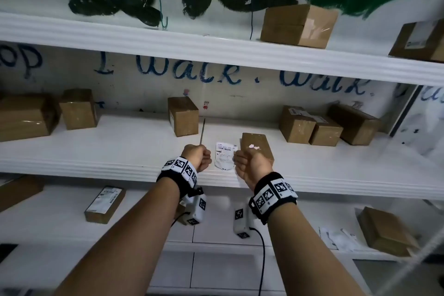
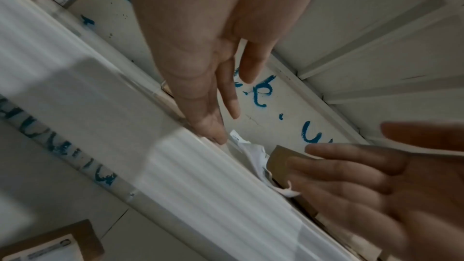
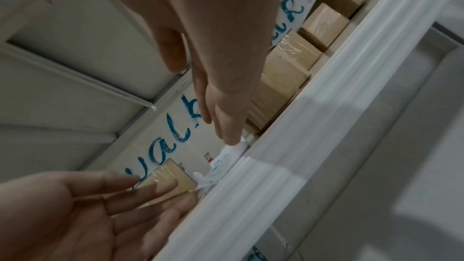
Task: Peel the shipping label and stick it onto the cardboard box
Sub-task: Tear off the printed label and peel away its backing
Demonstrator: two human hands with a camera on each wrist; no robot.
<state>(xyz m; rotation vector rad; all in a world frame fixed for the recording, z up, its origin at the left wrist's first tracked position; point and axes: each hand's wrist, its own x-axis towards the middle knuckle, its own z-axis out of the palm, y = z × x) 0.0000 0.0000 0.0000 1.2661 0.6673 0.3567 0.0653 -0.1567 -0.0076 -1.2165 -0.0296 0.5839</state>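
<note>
A white shipping label sheet (image 1: 225,156) lies crumpled near the front edge of the middle shelf (image 1: 108,166). Just to its right lies a flat cardboard box (image 1: 257,145) with torn white scraps on top. My left hand (image 1: 198,157) hovers left of the sheet and my right hand (image 1: 248,164) right of it, in front of the box. The wrist views show both hands with straight, spread fingers holding nothing. Left fingertips (image 2: 217,134) reach the shelf edge beside the label (image 2: 253,156). Right fingertips (image 3: 231,138) touch the label's (image 3: 226,158) corner.
A thin grey rod (image 1: 202,132) lies beyond my left hand. An upright box (image 1: 183,116) stands at the back. More boxes sit at the far left (image 1: 77,109) and right (image 1: 312,127), on the upper shelf (image 1: 298,25), and a labelled one below (image 1: 104,204).
</note>
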